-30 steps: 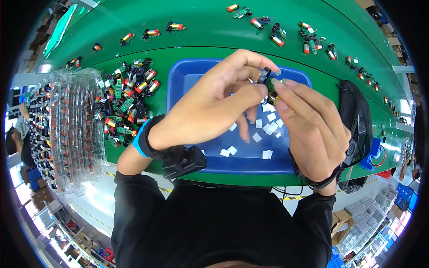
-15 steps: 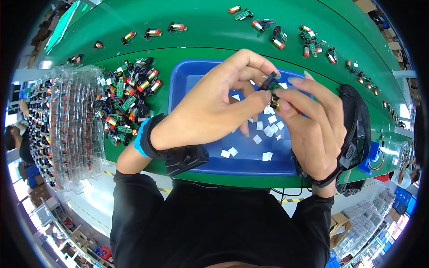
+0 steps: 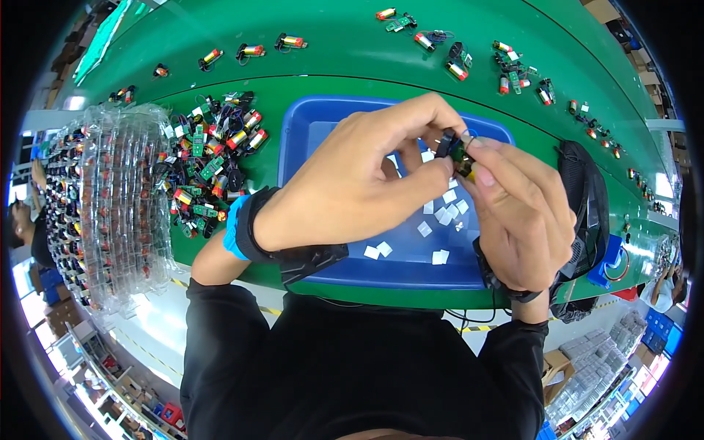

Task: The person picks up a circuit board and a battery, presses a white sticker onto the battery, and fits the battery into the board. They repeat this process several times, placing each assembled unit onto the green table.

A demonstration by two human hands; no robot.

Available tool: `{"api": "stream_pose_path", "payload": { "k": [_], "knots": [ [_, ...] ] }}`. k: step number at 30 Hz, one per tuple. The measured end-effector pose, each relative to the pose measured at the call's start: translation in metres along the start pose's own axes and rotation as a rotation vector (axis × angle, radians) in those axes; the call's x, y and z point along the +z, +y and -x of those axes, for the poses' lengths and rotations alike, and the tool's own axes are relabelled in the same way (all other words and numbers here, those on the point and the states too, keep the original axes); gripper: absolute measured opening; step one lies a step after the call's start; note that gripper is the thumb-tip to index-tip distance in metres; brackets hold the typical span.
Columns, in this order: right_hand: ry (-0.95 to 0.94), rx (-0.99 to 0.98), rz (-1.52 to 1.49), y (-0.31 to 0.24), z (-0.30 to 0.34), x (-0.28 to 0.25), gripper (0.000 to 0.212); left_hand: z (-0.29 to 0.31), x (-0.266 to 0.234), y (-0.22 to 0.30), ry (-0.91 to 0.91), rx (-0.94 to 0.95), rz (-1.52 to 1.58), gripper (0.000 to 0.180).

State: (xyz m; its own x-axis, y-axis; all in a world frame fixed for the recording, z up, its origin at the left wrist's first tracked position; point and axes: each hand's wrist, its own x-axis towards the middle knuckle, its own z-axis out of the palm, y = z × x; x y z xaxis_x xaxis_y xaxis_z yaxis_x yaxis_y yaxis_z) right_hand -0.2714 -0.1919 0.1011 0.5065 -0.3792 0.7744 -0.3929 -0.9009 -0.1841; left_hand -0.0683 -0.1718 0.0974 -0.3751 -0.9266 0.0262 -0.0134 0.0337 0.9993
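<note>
Above a blue tray (image 3: 440,276) both hands meet on one small circuit board assembly (image 3: 459,152) with a round black part and a yellow piece showing. My left hand (image 3: 367,172) pinches its black part between thumb and fingers. With thumb and fingertips, my right hand (image 3: 517,198) grips the assembly's other side. Fingers cover much of it. Several small white squares (image 3: 424,229) lie scattered on the tray's floor beneath.
Left of the tray is a heap of board-and-battery assemblies (image 3: 213,158), beside stacked clear plastic trays (image 3: 121,213) filled with parts. More assemblies (image 3: 292,42) lie along the far side of the green table (image 3: 337,55). A black mesh bag (image 3: 583,198) sits at right.
The right hand's fingers have closed in on the assembly. My left hand has shifted slightly right and down, and the assembly has turned a little between them.
</note>
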Motion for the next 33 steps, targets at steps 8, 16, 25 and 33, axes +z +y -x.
{"api": "stream_pose_path", "payload": {
  "k": [8, 16, 25, 33],
  "knots": [
    [-0.113, 0.03, -0.18, 0.015, -0.009, -0.016, 0.032, -0.002, -0.006, 0.011, -0.071, -0.073, 0.12, 0.03],
    [-0.04, 0.038, -0.118, 0.011, -0.007, -0.019, 0.03, -0.003, -0.008, 0.011, -0.067, -0.039, 0.14, 0.033],
    [-0.037, 0.014, -0.087, 0.013, -0.007, -0.023, 0.024, -0.004, -0.006, 0.003, -0.042, 0.082, 0.058, 0.035],
    [-0.009, 0.105, -0.088, 0.008, -0.016, -0.033, 0.026, -0.003, 0.0, 0.0, 0.037, 0.1, 0.249, 0.032]
  ]
}}
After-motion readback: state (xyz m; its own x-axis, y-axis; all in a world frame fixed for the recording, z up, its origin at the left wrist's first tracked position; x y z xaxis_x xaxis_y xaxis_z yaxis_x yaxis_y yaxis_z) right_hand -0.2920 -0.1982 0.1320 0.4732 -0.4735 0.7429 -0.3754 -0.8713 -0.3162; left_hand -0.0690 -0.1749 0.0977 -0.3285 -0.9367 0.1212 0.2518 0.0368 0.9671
